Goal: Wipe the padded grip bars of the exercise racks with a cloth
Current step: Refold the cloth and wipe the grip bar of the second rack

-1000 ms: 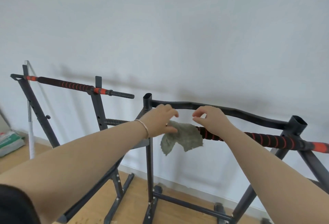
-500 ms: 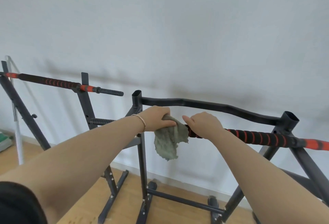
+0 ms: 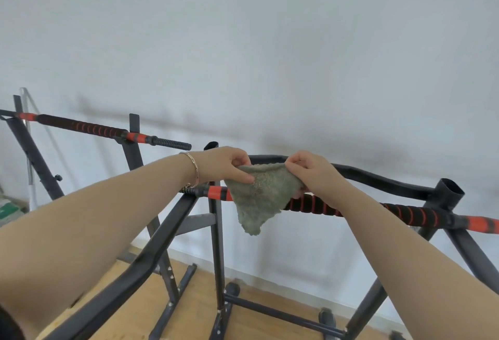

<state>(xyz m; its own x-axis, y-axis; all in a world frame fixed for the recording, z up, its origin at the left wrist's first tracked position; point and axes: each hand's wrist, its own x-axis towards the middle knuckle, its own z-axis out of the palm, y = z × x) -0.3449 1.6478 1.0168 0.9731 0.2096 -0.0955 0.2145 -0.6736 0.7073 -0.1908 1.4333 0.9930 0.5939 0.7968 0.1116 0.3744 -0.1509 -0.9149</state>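
A grey-green cloth hangs in front of the near rack's padded grip bar, which is black with red stripes and a red end. My left hand pinches the cloth's upper left corner. Its upper right corner is pinched by my right hand, so the cloth is stretched between both hands just above the bar. The cloth hides a stretch of the bar. A second rack at the left carries another padded bar.
Both black steel racks stand on a wooden floor against a white wall. A curved black tube runs behind the near bar. A frame tube slants under my left arm. A bag lies at the far left.
The cloth was bunched on the bar under my left hand; now both hands have lifted it and spread it open by its top corners. The view shifted right and closer.
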